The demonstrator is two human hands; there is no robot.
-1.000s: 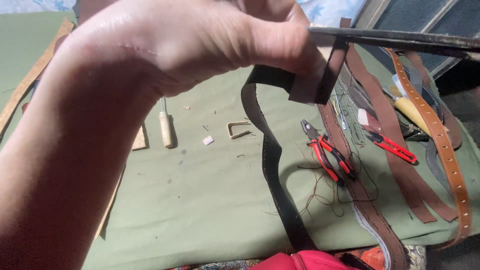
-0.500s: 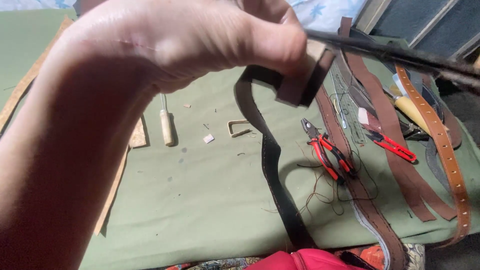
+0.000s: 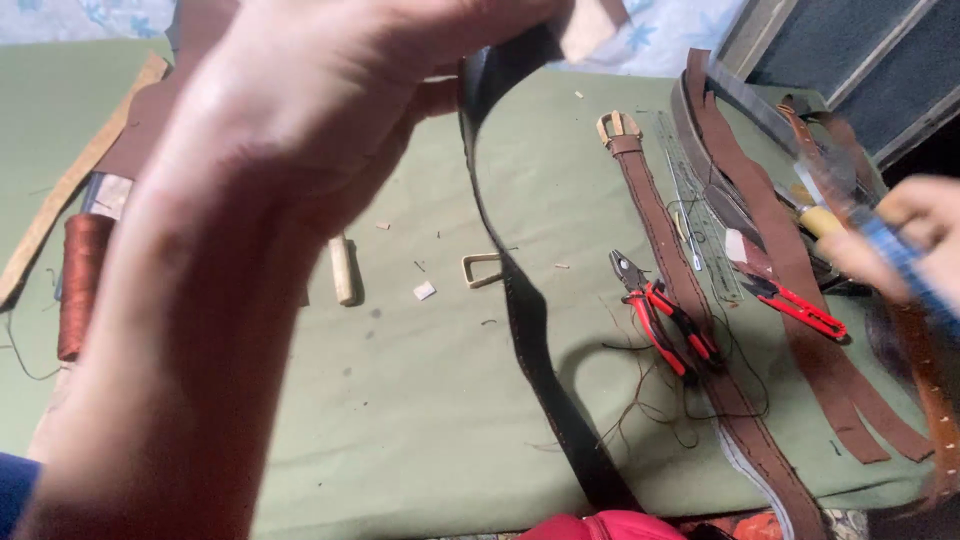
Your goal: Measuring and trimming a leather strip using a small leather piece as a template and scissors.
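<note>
The left hand [image 3: 330, 110] fills the upper left of the view, its fingers closed on the top end of a dark leather strap [image 3: 520, 300], which hangs down in a curve across the green desk [image 3: 420, 420]. Half a second ago the strap end sat lower, right of the knuckles; now it is lifted to the upper edge. The right hand [image 3: 900, 240], then out of view, now shows blurred, right of the strap, wrapped around a blue-handled tool [image 3: 905, 265]. Between strap and right hand lie red-handled pliers [image 3: 665, 320], a brown buckled belt [image 3: 690, 300] and red snips [image 3: 795, 305]. A brass buckle frame [image 3: 480, 270] lies just left of the strap.
</note>
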